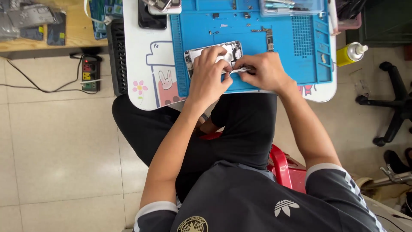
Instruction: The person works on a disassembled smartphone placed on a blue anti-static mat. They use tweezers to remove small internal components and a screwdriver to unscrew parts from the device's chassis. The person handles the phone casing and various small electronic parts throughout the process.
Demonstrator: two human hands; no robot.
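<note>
Now I am pinning the opened phone (213, 55) under my left hand (209, 74) on the blue mat (283, 47), right hand (262, 71) pinching tweezers (237, 70) just beside; slipping could scratch its internals.

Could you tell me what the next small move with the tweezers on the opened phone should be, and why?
Probably a small, steady lift of the tweezers in the right hand. Their tips sit at the edge of the opened phone, which the left hand presses flat on the blue mat. What the tips grip is too small to tell, so a slow move seems safest.
</note>
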